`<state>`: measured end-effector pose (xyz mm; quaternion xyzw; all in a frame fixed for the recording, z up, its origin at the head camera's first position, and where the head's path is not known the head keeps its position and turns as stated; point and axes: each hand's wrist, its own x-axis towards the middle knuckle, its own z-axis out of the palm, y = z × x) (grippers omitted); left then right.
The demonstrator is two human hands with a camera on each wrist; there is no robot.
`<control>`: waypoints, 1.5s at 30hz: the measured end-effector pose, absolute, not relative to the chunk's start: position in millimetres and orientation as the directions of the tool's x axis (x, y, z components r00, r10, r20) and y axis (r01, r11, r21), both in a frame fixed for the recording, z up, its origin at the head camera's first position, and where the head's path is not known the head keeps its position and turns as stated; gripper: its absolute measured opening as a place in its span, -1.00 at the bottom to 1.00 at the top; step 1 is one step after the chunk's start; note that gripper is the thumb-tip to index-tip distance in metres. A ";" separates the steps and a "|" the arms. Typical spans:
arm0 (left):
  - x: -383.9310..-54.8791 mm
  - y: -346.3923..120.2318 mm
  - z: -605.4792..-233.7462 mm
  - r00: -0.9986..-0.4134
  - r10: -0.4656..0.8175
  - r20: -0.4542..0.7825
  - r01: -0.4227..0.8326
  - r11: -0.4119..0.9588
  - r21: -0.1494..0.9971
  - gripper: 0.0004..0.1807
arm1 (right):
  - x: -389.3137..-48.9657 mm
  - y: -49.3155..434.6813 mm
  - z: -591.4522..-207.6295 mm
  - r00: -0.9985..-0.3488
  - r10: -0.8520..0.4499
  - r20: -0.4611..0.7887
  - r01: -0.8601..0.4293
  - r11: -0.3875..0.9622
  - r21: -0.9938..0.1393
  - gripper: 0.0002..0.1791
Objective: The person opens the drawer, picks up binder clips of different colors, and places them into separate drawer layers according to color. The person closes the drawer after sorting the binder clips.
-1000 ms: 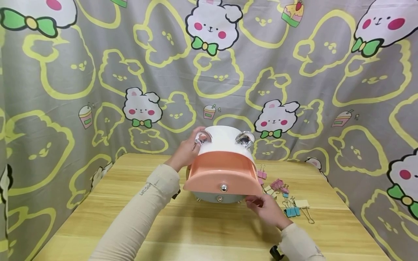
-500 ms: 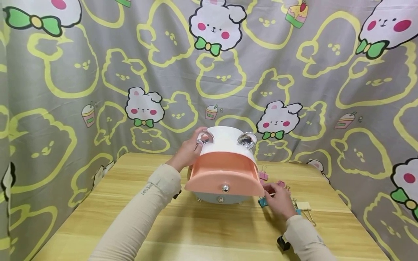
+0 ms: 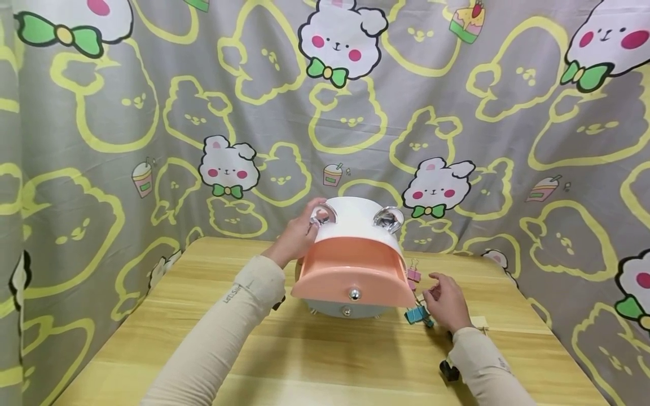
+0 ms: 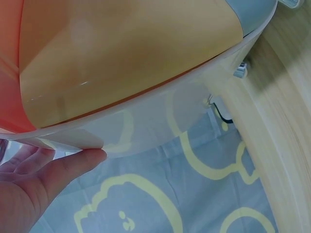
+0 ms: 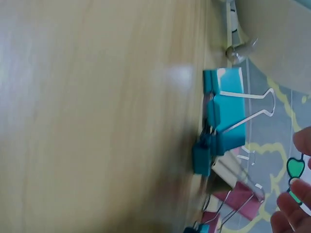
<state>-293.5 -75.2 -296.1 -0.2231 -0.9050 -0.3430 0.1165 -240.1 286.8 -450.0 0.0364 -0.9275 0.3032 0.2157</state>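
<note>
– Right hand (image 3: 448,301) has shifted away from the corner of the upper drawer (image 3: 327,283), out to the right of the cabinet (image 3: 356,219); left hand (image 3: 297,234) stays at the cabinet's left ear (image 3: 325,214).

– Fingers?

– Left: gripping the cabinet around the ear, thumb against its side. Right: loosely bent, thumb and forefinger apart, nothing visibly held.

– Clips?

– Teal clip (image 3: 416,316) just right of cabinet, pink clip (image 3: 413,274) farther back on that side. Upper drawer pulled out at cabinet's front.

– Technique?

– Judgement: keep cabinet braced; pinch one clip by its body, clear of neighbours.

– Pose?

– Right forearm (image 3: 487,363) angles in from cabinet's front right, left forearm (image 3: 218,332) from its front left.
</note>
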 end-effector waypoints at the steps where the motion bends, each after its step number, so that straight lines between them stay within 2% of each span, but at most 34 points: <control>1: -293.3 -75.3 -296.7 -0.873 0.324 0.364 0.484 0.664 0.570 -0.42 | -240.5 288.7 -451.3 -0.900 0.061 0.431 -0.202 0.818 -0.539 -0.49; 6: -292.7 -76.6 -298.7 -0.879 0.321 0.353 0.475 0.664 0.578 -0.42 | -243.4 297.4 -457.8 -0.908 0.049 0.416 -0.196 0.828 -0.525 -0.38; 19: -294.0 -75.3 -296.3 -0.871 0.328 0.366 0.488 0.663 0.568 -0.41 | -244.5 308.6 -454.6 -0.978 0.039 0.203 -0.082 0.831 -0.550 -0.32; 23: -294.6 -75.3 -297.5 -0.874 0.323 0.363 0.483 0.662 0.573 -0.41 | -246.3 312.3 -458.0 -0.982 0.045 0.182 -0.066 0.827 -0.558 -0.31; 34: -294.9 -74.9 -296.9 -0.864 0.325 0.385 0.498 0.666 0.555 -0.43 | -248.3 314.7 -468.1 -0.969 0.071 0.235 -0.079 0.816 -0.572 -0.51; 45: -293.9 -74.9 -297.8 -0.864 0.321 0.389 0.498 0.663 0.558 -0.43 | -245.2 314.5 -464.1 -0.975 0.073 0.211 -0.066 0.807 -0.587 -0.74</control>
